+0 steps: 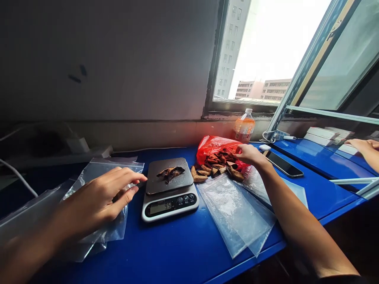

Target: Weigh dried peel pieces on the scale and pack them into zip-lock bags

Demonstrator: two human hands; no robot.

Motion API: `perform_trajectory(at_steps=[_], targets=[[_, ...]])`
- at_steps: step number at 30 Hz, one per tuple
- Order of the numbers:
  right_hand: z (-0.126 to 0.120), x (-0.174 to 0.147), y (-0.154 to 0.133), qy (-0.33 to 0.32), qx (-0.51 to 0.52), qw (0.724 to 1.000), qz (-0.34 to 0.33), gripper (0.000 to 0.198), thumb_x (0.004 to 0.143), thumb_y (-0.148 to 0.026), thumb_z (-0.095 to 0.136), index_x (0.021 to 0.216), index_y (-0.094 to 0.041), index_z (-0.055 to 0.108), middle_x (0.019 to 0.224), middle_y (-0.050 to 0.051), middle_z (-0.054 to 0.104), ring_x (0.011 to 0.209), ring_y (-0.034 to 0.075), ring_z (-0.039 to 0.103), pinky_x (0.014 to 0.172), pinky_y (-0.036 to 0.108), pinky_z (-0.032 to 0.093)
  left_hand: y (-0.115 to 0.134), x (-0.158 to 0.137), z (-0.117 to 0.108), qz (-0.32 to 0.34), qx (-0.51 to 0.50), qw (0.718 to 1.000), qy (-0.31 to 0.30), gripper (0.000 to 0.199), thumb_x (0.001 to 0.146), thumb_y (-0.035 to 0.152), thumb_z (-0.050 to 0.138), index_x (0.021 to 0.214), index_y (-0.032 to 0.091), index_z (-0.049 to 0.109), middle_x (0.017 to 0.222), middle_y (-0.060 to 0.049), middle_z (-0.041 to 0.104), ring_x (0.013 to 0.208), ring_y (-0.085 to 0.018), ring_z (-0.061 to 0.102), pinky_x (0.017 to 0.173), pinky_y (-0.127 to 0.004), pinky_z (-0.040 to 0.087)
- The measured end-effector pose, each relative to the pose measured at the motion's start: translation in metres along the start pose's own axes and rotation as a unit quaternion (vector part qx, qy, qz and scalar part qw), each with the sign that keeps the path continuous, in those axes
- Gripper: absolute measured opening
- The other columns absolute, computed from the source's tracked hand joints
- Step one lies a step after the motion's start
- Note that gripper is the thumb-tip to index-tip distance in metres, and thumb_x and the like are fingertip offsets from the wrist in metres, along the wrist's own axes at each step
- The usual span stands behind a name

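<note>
A kitchen scale (170, 205) stands on the blue table, its display reading about 95. Dark, curled dried pieces (171, 173), like peel or husk, lie on its grey plate. My left hand (109, 193) hovers left of the scale over clear zip bags (102, 171), fingers and thumb apart, holding nothing visible. At the mouth of a red plastic bag (219, 141), my right hand (250, 154) has its fingertips pinched among brown dried pieces (220, 157). What lies between those fingertips is hidden. More pieces (200, 178) spill out in front of the bag.
Flat clear zip bags (237, 211) lie right of the scale. Behind the red bag stands an orange drink bottle (245, 126). A phone (283, 163) and white boxes (321, 136) are farther right, near another person's hand (363, 146) beyond a metal frame (281, 114).
</note>
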State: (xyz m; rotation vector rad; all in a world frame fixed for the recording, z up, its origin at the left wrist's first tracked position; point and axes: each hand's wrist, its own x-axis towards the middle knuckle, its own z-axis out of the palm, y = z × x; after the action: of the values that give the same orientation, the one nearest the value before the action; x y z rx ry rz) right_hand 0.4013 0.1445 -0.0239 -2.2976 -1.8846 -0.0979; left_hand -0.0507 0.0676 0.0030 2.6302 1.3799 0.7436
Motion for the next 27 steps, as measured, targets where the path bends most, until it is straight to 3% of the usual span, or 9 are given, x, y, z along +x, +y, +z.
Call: perform_trajectory(at_steps=[5,12,16,20,23,27], targets=[[0.009,-0.001,-0.009,-0.04,0.009,0.999,-0.027,0.014,0.075,-0.021,0.065,0.084,-0.02,0.076,0.084,0.004,0.074,0.076,0.015,0.065,0.063,0.022,0.042,0.003,0.001,-0.004,-0.007,0.01,1.0,-0.014,0.03,0.091,0.045,0.045,0.106,0.032,0.068,0.109,0.0,0.072,0.099,-0.025,0.065,0.084,-0.031,0.051],[-0.005,-0.004,-0.001,-0.015,-0.006,0.999,0.032,0.023,0.079,-0.033,0.06,0.094,-0.02,0.072,0.095,0.011,0.073,0.078,0.021,0.066,0.061,0.027,0.041,0.005,0.0,-0.008,-0.001,-0.006,1.0,-0.007,0.029,0.09,0.048,0.046,0.105,0.033,0.067,0.109,0.0,0.072,0.098,-0.025,0.065,0.085,-0.03,0.05],[0.001,-0.005,-0.026,-0.015,0.035,0.999,-0.039,0.025,0.082,-0.041,0.06,0.088,-0.02,0.069,0.092,0.008,0.073,0.079,0.019,0.064,0.061,0.025,0.04,0.003,0.003,-0.009,-0.003,-0.004,1.0,-0.003,0.028,0.09,0.048,0.047,0.104,0.033,0.067,0.109,0.0,0.072,0.101,-0.025,0.065,0.087,-0.031,0.051],[0.01,-0.005,-0.047,-0.014,0.074,0.994,-0.081,0.016,0.08,-0.029,0.062,0.089,-0.016,0.066,0.095,0.009,0.072,0.082,0.018,0.063,0.065,0.024,0.041,0.0,0.005,-0.011,-0.018,-0.015,1.0,0.005,0.029,0.09,0.048,0.046,0.101,0.032,0.067,0.107,-0.001,0.073,0.098,-0.025,0.066,0.084,-0.031,0.052],[0.005,-0.007,-0.04,-0.009,0.117,0.988,-0.102,0.019,0.085,-0.028,0.055,0.096,-0.016,0.064,0.097,0.007,0.071,0.082,0.015,0.062,0.067,0.022,0.044,0.0,0.004,-0.012,-0.017,-0.023,1.0,0.0,0.03,0.09,0.048,0.046,0.1,0.031,0.068,0.107,-0.002,0.073,0.096,-0.025,0.066,0.085,-0.031,0.052],[-0.006,-0.011,-0.014,-0.045,0.254,0.963,-0.077,0.033,0.091,-0.043,0.045,0.096,-0.016,0.063,0.082,0.005,0.069,0.065,0.013,0.058,0.054,0.022,0.041,0.002,0.002,-0.011,-0.005,-0.011,1.0,-0.01,0.033,0.091,0.049,0.047,0.104,0.029,0.069,0.108,0.0,0.072,0.099,-0.026,0.065,0.089,-0.034,0.051]])
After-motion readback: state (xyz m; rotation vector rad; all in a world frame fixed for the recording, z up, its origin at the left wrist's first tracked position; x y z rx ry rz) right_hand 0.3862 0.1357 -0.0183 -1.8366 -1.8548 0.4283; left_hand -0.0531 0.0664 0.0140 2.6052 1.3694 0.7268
